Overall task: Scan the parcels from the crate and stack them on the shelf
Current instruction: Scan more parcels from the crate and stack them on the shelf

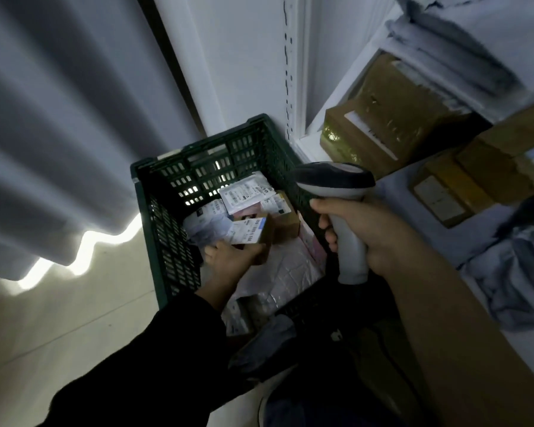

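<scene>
Left hand point(232, 257): inside the dark green slatted plastic crate point(195, 146), fingers curled around the lower edge of a small brown cardboard parcel with a white barcode label point(255, 234). The parcel sits directly above the palm, label side tilted upward.

Right hand point(361, 229): closed firmly around the pale grey handle of a grey and black handheld barcode scanner point(336, 183). The scanner head rises above the fist and faces the crate.

The held parcel lies to the left of and below the scanner head, apart from it. Around the left hand: a white labelled pouch point(244, 192) beyond the parcel, a pale bubble mailer point(287, 266) just beside the wrist.

To the right of the scanner grip: white shelf point(395, 192) carrying taped brown cardboard boxes point(392, 131) and a crumpled grey bag point(512, 272)
</scene>
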